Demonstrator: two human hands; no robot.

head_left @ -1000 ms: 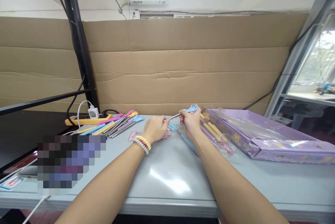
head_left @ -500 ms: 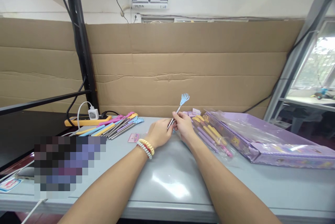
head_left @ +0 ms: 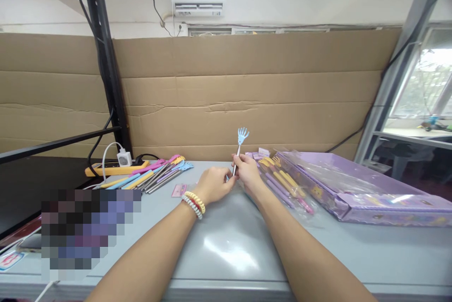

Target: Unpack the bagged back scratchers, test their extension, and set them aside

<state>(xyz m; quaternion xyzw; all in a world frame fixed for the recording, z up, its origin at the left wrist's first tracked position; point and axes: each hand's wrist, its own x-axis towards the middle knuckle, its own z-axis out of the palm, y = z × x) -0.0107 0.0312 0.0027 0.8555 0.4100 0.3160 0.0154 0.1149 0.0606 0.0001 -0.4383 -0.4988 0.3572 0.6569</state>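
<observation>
Here, in the head view, we see our left hand (head_left: 214,183) and right hand (head_left: 246,172) pinched together on the thin metal stem of a back scratcher (head_left: 239,147), upright above the far side of the smooth grey table (head_left: 226,245); its small blue claw-shaped plastic head points up. Just right lies a crinkly clear bag (head_left: 282,180) of yellow and purple scratchers, then a flat purple box (head_left: 353,184). Left lies a fanned pile (head_left: 155,175) with coloured handles, before corrugated cardboard (head_left: 247,94).
</observation>
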